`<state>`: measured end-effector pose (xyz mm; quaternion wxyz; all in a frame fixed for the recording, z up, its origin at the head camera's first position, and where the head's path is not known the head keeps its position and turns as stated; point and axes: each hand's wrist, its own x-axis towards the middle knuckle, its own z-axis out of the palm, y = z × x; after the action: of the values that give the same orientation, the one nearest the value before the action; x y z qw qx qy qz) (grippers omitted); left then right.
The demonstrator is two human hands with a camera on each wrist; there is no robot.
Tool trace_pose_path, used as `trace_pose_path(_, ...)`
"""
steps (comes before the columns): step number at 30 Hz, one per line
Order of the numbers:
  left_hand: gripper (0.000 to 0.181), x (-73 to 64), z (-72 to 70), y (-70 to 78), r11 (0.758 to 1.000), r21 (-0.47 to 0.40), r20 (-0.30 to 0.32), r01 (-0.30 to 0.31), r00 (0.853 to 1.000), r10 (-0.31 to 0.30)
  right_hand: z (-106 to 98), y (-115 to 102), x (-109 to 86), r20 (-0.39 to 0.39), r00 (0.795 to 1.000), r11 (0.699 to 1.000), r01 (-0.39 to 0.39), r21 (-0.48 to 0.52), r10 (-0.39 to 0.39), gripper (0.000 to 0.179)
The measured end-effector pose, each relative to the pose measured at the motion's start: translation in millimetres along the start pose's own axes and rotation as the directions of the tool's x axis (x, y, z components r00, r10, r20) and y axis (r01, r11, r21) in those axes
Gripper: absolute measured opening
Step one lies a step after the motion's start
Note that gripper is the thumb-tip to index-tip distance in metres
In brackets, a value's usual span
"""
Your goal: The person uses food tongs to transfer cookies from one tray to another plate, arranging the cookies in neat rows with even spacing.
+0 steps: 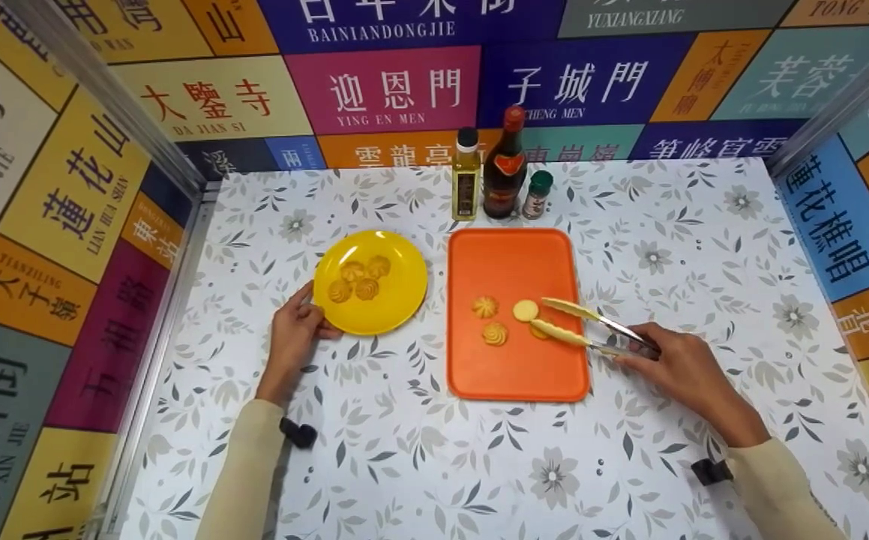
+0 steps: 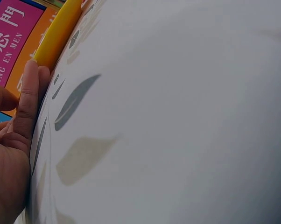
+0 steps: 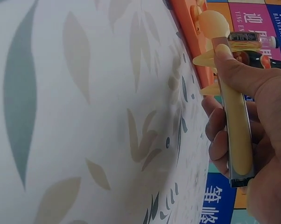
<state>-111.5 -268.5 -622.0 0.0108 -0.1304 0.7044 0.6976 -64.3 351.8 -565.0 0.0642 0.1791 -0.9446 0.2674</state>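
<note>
My right hand (image 1: 678,364) grips a pair of tongs (image 3: 236,121), silver with cream tips, its thumb along one arm. The tongs' tips stand apart over the orange tray (image 1: 509,382), beside a round pale cookie (image 1: 525,310). Another cookie lies partly hidden under the lower tip. Two swirled cookies (image 1: 494,334) lie further left on the tray. At the left, a yellow plate (image 1: 397,311) bears several swirled cookies (image 1: 367,289). My left hand (image 1: 298,322) rests on the table at the plate's left edge, fairly straight fingers (image 2: 29,93) touching the rim.
Behind the tray stand an oil bottle (image 1: 466,180), a dark bottle with a red cap (image 1: 504,176) and a small green-capped jar (image 1: 538,196). The table (image 1: 419,465) has a leaf-patterned cover. Panels with printed signs (image 1: 393,90) rise at the back and sides.
</note>
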Motion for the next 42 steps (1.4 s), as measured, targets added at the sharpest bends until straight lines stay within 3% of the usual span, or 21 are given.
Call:
trace_pose_path(12,0.062,-1.8,0.8,-0.3,0.999,-0.035,0.004,-0.033,0.999,0.033,-6,-7,-1.5,-0.019,0.997,0.997,0.08,-0.02,-0.08,0.043)
trace_pose_path(33,0.064,-0.3,1.0,-0.1,1.0,-0.009,-0.008,0.006,1.0,-0.006,-26,-16,7.6,0.13,0.99,0.996,0.056,-0.069,-0.047,0.046)
trace_pose_path(42,0.063,-0.6,0.8,-1.2,0.999,-0.028,0.002,-0.019,1.0,0.019,-28,-17,12.9,0.162,0.984,0.992,0.082,-0.093,-0.067,0.041)
